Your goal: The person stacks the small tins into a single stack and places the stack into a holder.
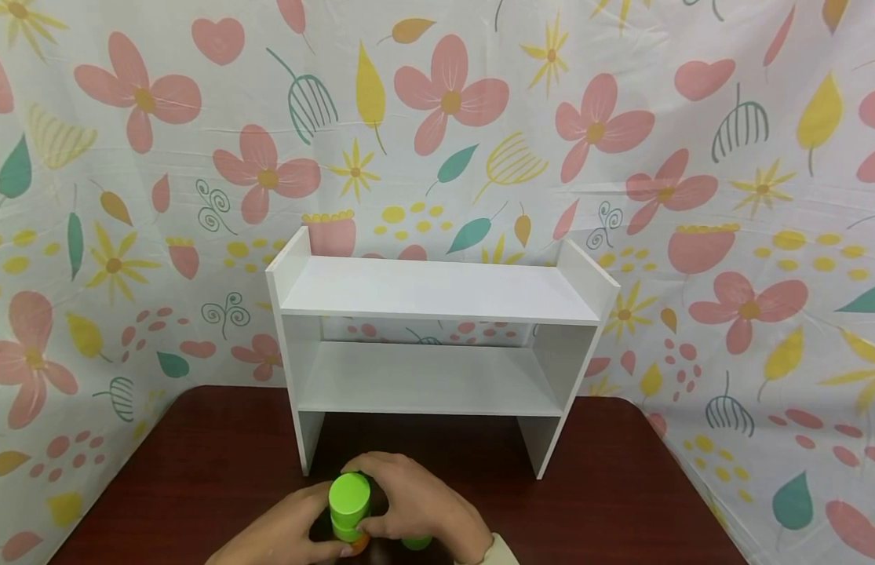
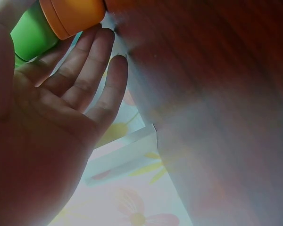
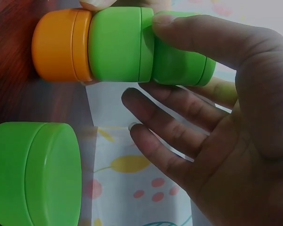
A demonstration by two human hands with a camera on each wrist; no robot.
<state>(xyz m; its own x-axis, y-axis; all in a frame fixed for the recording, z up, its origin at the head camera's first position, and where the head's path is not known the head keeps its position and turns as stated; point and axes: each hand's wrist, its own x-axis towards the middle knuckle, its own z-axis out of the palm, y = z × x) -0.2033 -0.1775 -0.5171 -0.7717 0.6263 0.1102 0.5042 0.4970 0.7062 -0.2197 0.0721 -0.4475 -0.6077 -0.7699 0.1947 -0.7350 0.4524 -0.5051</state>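
Well, at the head view's lower centre my right fingers (image 3: 167,123) pinch the upper green jar (image 1: 350,493), the spare ones loosely spread; my left fingers (image 2: 92,68) hold the orange jar (image 3: 59,44) low down, a middle green jar (image 3: 118,44) between. Whether that orange base touches the bench (image 1: 621,486), I can't tell. A separate green jar (image 3: 45,174) sits mostly hidden there. Bench flanks the white shelf (image 1: 437,289) to rounded corners.
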